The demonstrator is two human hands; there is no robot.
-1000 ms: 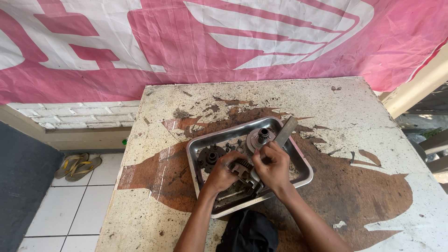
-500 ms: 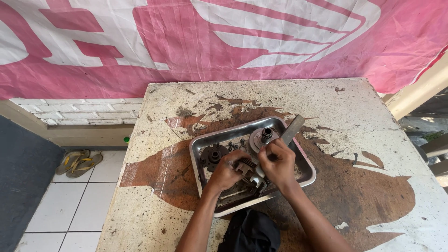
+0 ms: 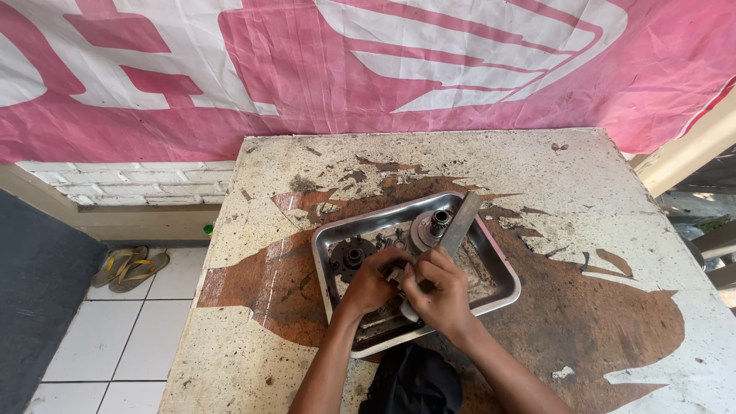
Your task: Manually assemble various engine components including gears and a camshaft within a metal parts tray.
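A small grey metal part [image 3: 396,274] sat between the two hands over the middle of a shallow rectangular steel tray [image 3: 502,295], mostly hidden by fingers, so its shape could not be made out. The left hand [image 3: 370,282] was curled around it from the left, and the right hand [image 3: 438,291] was clenched over it from the right, the two hands touching. A pale handle end showed just under the right hand.

Just behind the hands in the tray lay a dark round toothed gear [image 3: 352,255] on the left and a grey metal disc with an upright hub [image 3: 430,228] on the right. A long flat grey metal bar [image 3: 460,223] leaned across the tray's far rim beside the disc.

The tray rested on a worn table [image 3: 613,230], its cream coating flaked away to brown patches. A black cloth [image 3: 414,382] lay at the near edge. Behind hung a pink-and-white fabric banner [image 3: 230,69] with large shapes. On the white tiled floor at left lay a pair of sandals [image 3: 126,266].
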